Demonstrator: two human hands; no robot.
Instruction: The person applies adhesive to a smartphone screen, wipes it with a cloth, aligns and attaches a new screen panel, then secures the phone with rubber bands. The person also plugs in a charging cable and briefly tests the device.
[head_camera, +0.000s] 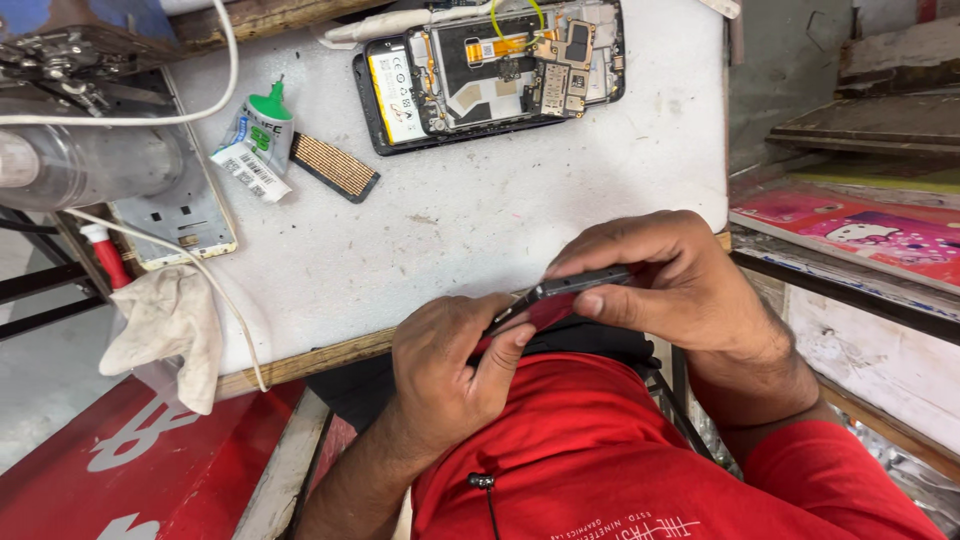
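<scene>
- The right hand (670, 275) has its fingers curled over the top edge of a thin dark phone (560, 292), thumb pressed against the lower edge, so the slab is pinched edge-on between thumb and fingers.
- The left hand (450, 375) grips the other end, thumb tip pushing at the corner, fingers wrapped underneath and mostly hidden.
- The phone sits between both hands, above the lap in the red shirt (600, 450), just off the near edge of the white worktable (480, 220), roughly at 6 o'clock from the table's middle.
- Judging by its look, the phone is light, stiff and flat, with smooth, likely slippery faces; the glass side would be fragile, so holding it by the long edges and corners, as now, seems safest. Bending force looks risky.
- At 12 o'clock on the table lies an opened phone (490, 70), its battery and boards exposed.
- At 10 o'clock lie a small glue tube (258, 135) with a green cap and a dark brush head (335, 167) just beside it.
- At 9 o'clock a pale cloth (165, 330) hangs over the table edge, near a white cable (215, 290).
</scene>
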